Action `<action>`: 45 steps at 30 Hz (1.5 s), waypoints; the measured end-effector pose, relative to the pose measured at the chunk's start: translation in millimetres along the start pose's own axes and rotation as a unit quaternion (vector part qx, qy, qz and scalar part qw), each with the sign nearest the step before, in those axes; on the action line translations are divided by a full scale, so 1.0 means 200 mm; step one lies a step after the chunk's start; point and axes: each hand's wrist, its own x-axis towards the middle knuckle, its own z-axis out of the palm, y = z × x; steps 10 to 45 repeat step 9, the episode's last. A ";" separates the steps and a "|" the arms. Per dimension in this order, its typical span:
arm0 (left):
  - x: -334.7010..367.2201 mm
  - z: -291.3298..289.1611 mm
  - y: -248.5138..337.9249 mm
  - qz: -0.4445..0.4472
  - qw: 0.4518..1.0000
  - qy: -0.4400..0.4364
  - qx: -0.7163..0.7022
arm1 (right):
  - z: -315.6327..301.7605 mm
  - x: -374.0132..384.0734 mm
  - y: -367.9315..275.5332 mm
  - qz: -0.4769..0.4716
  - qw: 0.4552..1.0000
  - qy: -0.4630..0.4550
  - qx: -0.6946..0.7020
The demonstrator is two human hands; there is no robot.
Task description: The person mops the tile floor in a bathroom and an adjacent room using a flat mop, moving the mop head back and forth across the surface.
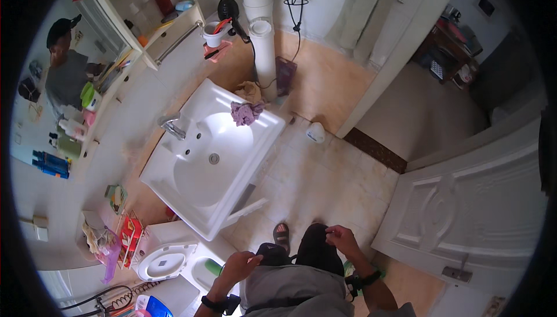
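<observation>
My left hand [240,266] hangs in front of my waist, its fingers curled together with nothing visible in them. On the other side, my right hand [343,241] is held over my dark shorts [321,248], fingers bent in and thumb close to them, also without a visible object. Both wrists wear dark bands. Ahead and to the left is a white washbasin [191,198] with a chrome faucet [172,127]. A crumpled purple cloth [246,113] lies on its far right rim. Neither hand touches the basin.
A toilet [165,262] with its lid up stands left of my left hand. The open white door [464,207] is on the right, beside a doorway with a dark threshold [371,149]. A mirror cabinet [104,44] and a hair dryer [228,9] are on the wall.
</observation>
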 end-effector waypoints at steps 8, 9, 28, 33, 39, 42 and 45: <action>0.26 -0.08 0.30 -0.161 0.980 0.094 -0.065 | -0.24 0.81 -0.28 -0.027 0.988 -0.139 -0.065; 0.28 -0.07 0.32 -0.197 0.973 0.096 -0.067 | -0.25 0.94 -0.31 -0.036 0.982 -0.163 -0.087; 0.28 -0.07 0.32 -0.197 0.973 0.096 -0.067 | -0.25 0.94 -0.31 -0.036 0.982 -0.163 -0.087; 0.28 -0.07 0.32 -0.197 0.973 0.096 -0.067 | -0.25 0.94 -0.31 -0.036 0.982 -0.163 -0.087; 0.28 -0.07 0.32 -0.197 0.973 0.096 -0.067 | -0.25 0.94 -0.31 -0.036 0.982 -0.163 -0.087; 0.28 -0.07 0.32 -0.197 0.973 0.096 -0.067 | -0.25 0.94 -0.31 -0.036 0.982 -0.163 -0.087; 0.28 -0.07 0.32 -0.197 0.973 0.096 -0.067 | -0.25 0.94 -0.31 -0.036 0.982 -0.163 -0.087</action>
